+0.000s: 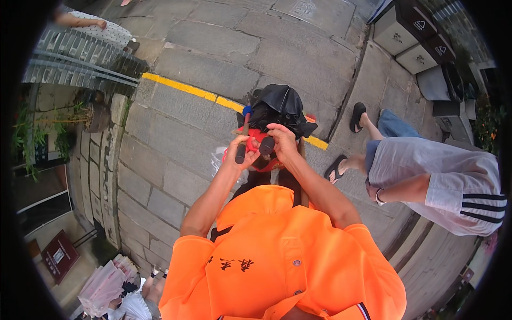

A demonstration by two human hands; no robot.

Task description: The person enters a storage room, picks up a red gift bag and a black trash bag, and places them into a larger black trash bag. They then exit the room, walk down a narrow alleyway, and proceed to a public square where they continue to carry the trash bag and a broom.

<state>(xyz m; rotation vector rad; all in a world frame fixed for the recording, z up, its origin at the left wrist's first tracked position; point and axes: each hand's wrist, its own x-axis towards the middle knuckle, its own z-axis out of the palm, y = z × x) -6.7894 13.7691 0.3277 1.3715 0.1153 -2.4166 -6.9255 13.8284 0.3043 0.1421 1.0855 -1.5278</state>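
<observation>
My left hand (237, 150) is closed round a thin rod with a black grip (241, 154), which points back toward me. A blue knob (247, 110) shows beyond that hand, apparently at the rod's far end. My right hand (284, 142) has its fingers wrapped about a second black cylindrical grip (266, 145); what it belongs to is hidden. Just past both hands sits a bulky black bag (277, 106). Bright red material (255, 136) shows between and beneath the hands, and a clear plastic bag (217, 159) hangs beside my left wrist.
A person in a light shirt and black sandals (426, 181) is close on my right. Recycling bins (408, 40) stand at the far right. A yellow line (181, 87) crosses the stone paving (160, 122). Other people are at the far left and lower left; a stone kerb (111, 176) runs along the left.
</observation>
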